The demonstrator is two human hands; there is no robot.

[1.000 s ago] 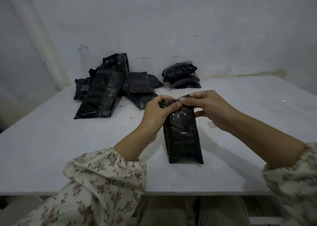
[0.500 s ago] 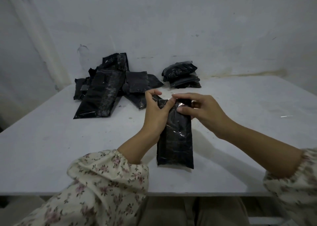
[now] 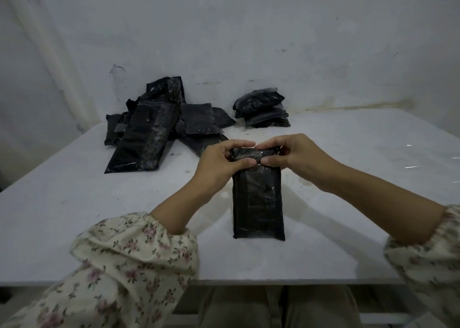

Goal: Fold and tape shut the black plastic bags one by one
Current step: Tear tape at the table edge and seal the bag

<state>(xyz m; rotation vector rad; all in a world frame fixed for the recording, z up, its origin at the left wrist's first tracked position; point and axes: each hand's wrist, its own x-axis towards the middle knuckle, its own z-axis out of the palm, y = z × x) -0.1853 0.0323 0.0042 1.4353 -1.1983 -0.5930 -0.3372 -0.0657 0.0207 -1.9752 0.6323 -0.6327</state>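
The bag's point(image 3: 257, 198) folded top edge lies partly hidden under the left hand's point(image 3: 221, 162) and right hand's point(image 3: 290, 154) fingertips, so whether tape sits there cannot be told. In the loose pile point(image 3: 159, 126), lower bags are covered by upper ones. The far stack point(image 3: 261, 109) is too dark to count. Both sleeves point(image 3: 119, 273) run off the bottom edge. The worktop's point(image 3: 74, 215) right side is cut off.

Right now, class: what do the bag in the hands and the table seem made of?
Bag in the hands: thin black plastic film, glossy; it creases and glints. Table: flat, matte white top, scuffed and stained, perhaps painted board or laminate; cannot tell which.
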